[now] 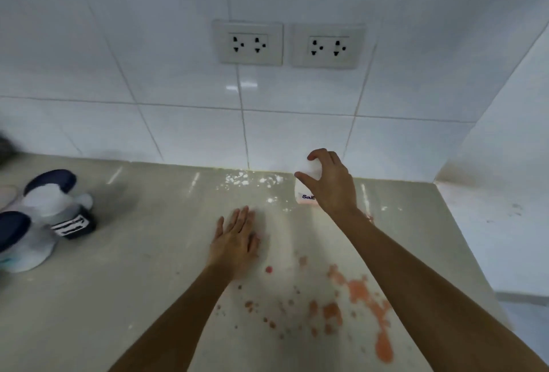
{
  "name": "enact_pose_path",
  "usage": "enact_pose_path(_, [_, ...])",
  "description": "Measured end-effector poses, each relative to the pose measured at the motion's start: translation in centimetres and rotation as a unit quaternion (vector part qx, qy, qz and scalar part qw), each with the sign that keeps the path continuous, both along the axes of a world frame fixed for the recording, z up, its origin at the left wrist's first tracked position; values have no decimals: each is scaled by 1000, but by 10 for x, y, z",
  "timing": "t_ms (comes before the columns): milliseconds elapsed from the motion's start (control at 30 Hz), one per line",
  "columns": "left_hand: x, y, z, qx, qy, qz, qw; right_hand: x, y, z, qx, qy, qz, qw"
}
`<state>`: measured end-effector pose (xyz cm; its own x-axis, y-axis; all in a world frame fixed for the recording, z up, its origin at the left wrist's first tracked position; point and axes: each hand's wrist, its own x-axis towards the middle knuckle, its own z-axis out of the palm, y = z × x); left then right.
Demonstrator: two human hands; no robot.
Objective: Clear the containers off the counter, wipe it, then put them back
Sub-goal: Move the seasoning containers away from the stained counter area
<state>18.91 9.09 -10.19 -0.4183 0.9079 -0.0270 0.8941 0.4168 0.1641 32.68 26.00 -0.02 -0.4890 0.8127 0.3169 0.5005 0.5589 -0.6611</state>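
A person's right hand (329, 184) gripped the top of a white salt container (306, 185); the left hand (236, 241) lay flat, fingers together, beside orange spills (359, 303) on the counter (118, 297).

Upright white salt container (304, 190), back-right counter (148, 252)

Right hand (329, 184) grips salt container (306, 185) — left hand (234, 241) flat

Beige tabletop (133, 297): salt container (303, 193) at rear; two blue-lidded jars (56, 202) left; orange spill (365, 306) front right.
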Motion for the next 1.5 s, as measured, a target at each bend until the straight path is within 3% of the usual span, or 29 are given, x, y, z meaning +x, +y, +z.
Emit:
enact_pose_path(233, [-99, -158, 13, -32, -2, 158, 987, -119, -111, 8, -34, 6, 123, 992])
enact_pose_path(433, [-135, -256, 11, -41, -21, 245, 968, -215, -211, 9, -63, -13, 204, 977])
enact_pose_path(667, [-138, -294, -10, 2, -62, 260, 964, -282, -288, 0, -60, -49, 249, 965])
enact_pose_path(900, [-141, -296, -10, 1, -66, 249, 966, -302, -312, -7, -73, -68, 234, 967])
enact_pose_path(1133, [-137, -301, 2, -7, -68, 231, 971, -256, -307, -8, -94, -72, 246, 962])
enact_pose_path(1500, [-30, -268, -6, 21, -48, 73, 996, 9, -258, -47, -63, -137, 78, 986])
